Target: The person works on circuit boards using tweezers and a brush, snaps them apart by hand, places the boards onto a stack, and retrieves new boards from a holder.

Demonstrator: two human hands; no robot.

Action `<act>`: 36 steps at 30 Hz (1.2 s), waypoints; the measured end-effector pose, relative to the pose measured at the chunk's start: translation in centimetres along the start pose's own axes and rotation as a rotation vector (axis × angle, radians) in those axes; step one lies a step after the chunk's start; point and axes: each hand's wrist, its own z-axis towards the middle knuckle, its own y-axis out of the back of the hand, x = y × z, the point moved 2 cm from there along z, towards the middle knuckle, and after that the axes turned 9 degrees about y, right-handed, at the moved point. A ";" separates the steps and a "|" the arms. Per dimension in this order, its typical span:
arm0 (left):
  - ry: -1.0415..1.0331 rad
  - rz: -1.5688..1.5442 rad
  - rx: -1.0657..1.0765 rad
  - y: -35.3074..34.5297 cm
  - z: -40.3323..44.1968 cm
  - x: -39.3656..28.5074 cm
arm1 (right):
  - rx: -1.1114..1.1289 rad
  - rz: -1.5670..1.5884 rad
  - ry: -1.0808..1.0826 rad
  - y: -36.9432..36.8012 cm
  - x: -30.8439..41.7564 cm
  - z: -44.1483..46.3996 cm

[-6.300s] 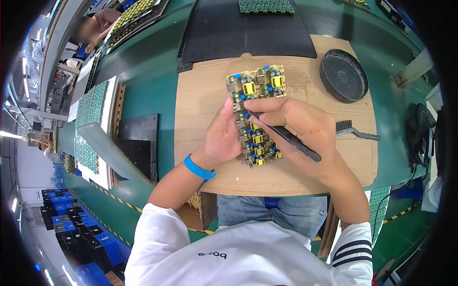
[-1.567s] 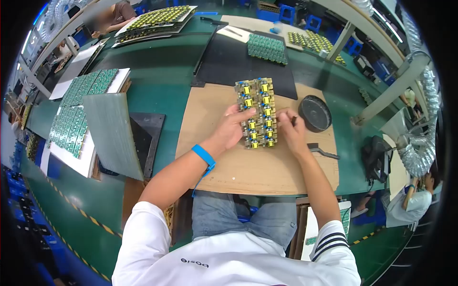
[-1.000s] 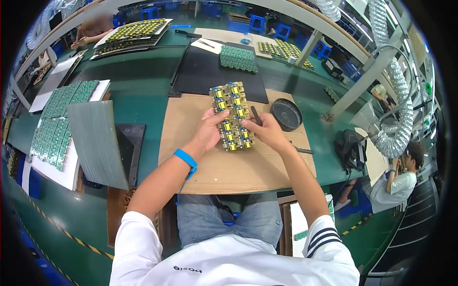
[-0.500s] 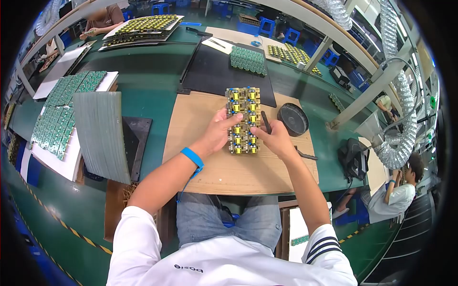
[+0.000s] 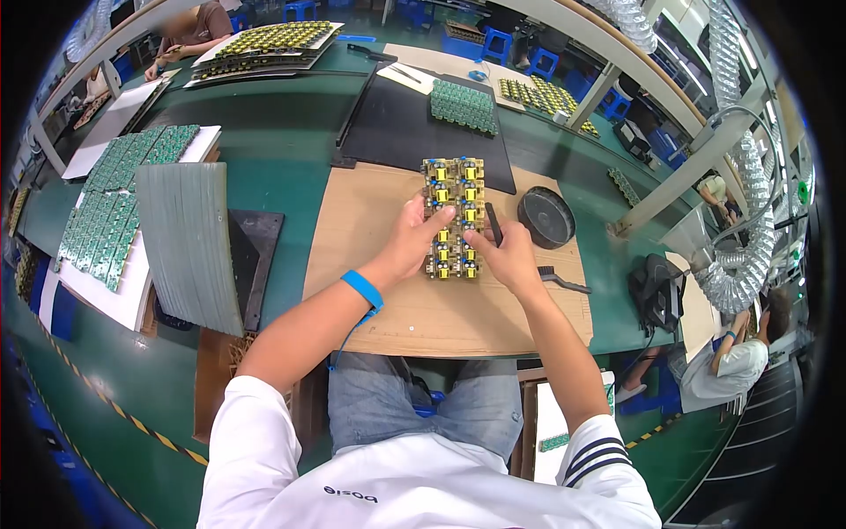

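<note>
A circuit board panel (image 5: 456,181) with rows of yellow and blue components is held over the cardboard sheet (image 5: 370,220). My left hand (image 5: 412,234) grips its left edge, thumb lying across the components. At the right edge, my right hand (image 5: 509,256) is closed on the panel with the thumb on its face. A slim black tool (image 5: 493,224) sticks up from between the right hand's fingers; its kind is unclear. Close to that hand are a round black dish (image 5: 546,217) and a black brush (image 5: 564,280) with dark bristles.
Beyond the cardboard lies a black mat (image 5: 388,132) with a green board panel (image 5: 463,108) on it. Green boards (image 5: 110,212) cover a white sheet at left, beside a leaning grey stack (image 5: 187,251). Further back is a stack of yellow-component panels (image 5: 273,44). Co-workers sit far left and right.
Both hands keep hold of the panel with little movement. The view has shifted slightly, and more of the brush shows beside my right wrist.
</note>
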 end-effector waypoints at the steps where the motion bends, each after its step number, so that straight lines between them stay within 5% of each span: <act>1: -0.004 0.001 -0.012 -0.1 -0.1 0.1 | -0.020 0.012 0.015 0.0 0.0 0.0; 14: -0.051 0.038 -0.061 0.0 -0.1 0.1 | 0.042 -0.163 -0.036 0.0 2.5 -0.2; 18: 0.055 -0.041 0.030 0.2 -0.1 -0.5 | 0.016 0.152 -0.033 0.2 -0.5 -0.1; 21: 0.126 -0.110 0.105 0.2 -0.2 -0.6 | 0.203 0.590 -0.291 1.9 0.3 -0.2; 25: 0.179 -0.148 0.169 -0.5 -0.4 -1.0 | 0.224 0.758 -0.372 3.2 1.5 -0.8; 34: 0.182 -0.102 0.067 -0.1 -0.2 -0.7 | 0.195 0.638 -0.417 4.7 0.7 -0.1; 36: 0.175 -0.089 0.028 0.6 -0.1 -0.5 | 0.189 0.328 -0.312 6.0 0.7 2.6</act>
